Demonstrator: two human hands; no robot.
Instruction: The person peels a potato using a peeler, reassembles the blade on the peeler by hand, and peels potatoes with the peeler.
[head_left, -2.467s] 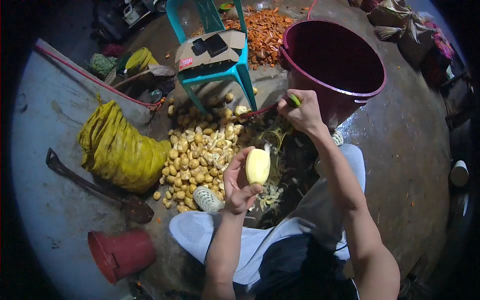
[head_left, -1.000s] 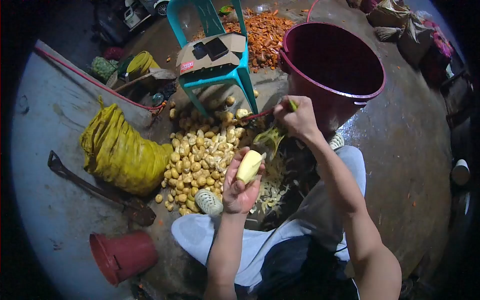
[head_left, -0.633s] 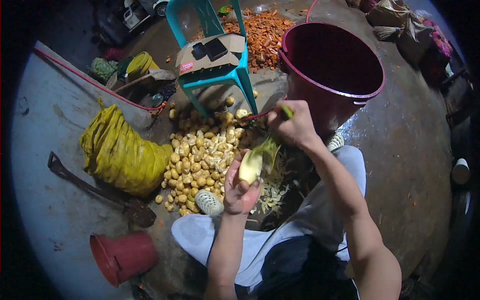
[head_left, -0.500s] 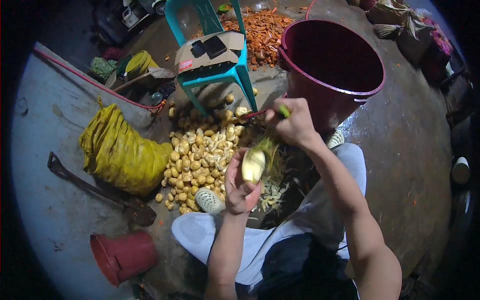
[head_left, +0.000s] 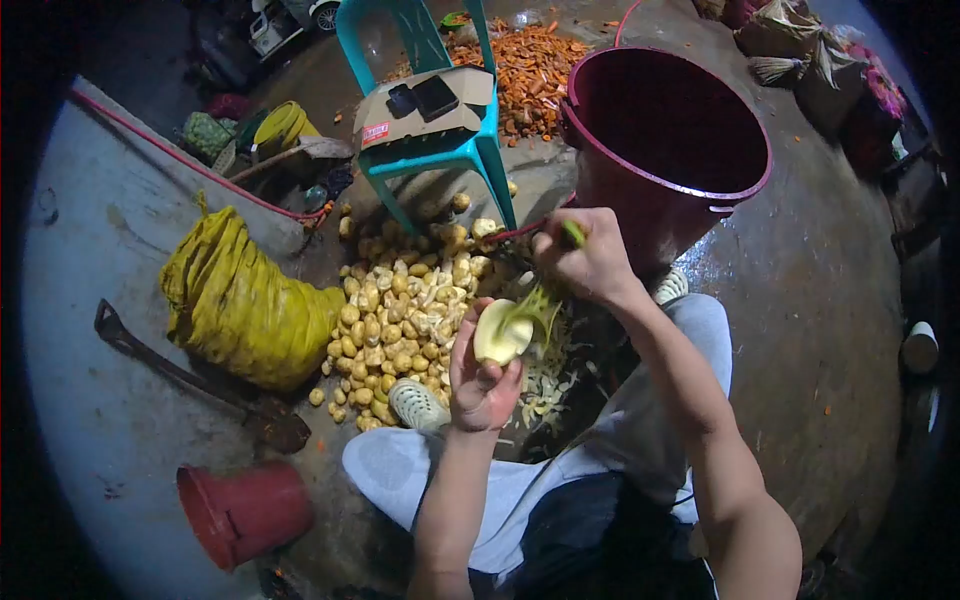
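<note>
My left hand point(head_left: 481, 385) is wrapped round a pale, peeled potato point(head_left: 497, 340), with its fingers behind it and the thumb below. Up and to the right, my right hand point(head_left: 588, 252) is closed round a green handle point(head_left: 573, 233). Yellowish strands hang below that fist and meet the potato's right side; the tool's working end is hidden or blurred among them. Beyond my left hand a heap of potatoes point(head_left: 400, 320) covers the floor. Thin peelings point(head_left: 545, 390) lie below and to the right of the potato.
A large maroon tub point(head_left: 640, 190) stands at the upper right. A teal chair point(head_left: 480, 150) bears cardboard point(head_left: 385, 125) and two dark devices. Orange pieces point(head_left: 535, 75) lie behind it. At left are a yellow sack point(head_left: 240, 305), a shovel point(head_left: 180, 370) and a red bucket point(head_left: 265, 510).
My right hand has come down and closer to my left hand. The strands have moved from beside the potato onto its right side. The potato has tilted in my left hand.
</note>
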